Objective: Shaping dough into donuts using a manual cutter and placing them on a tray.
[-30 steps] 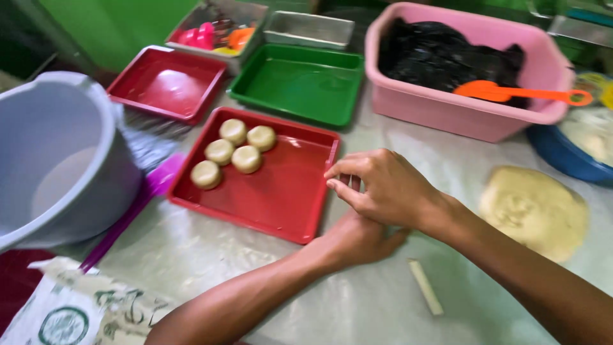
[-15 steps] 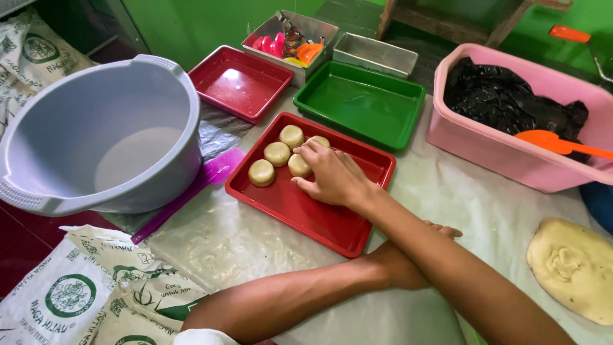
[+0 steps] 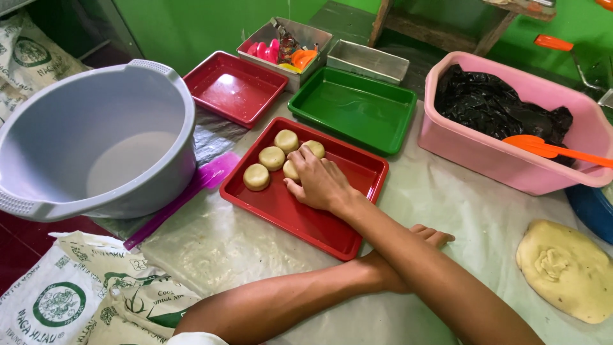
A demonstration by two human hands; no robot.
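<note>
Where dough rounds point(image 3: 272, 157) cluster, right hand point(image 3: 319, 182) inside red tray point(image 3: 348, 233), rims near

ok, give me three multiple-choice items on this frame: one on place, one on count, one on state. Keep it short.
1. Where does the right hand rest?
A. in the green tray
B. in the near red tray, on the dough rounds
C. in the grey tub

2. How many dough rounds show clearly beside the hand?
A. one
B. eight
C. four

3. What state is the green tray in?
A. empty
B. full of dough
C. upside down

Answers: 1 B, the hand lies over the rounds in that tray. 2 C, four pale discs show; any beneath the hand are hidden. 3 A, only its bare floor shows.
</note>
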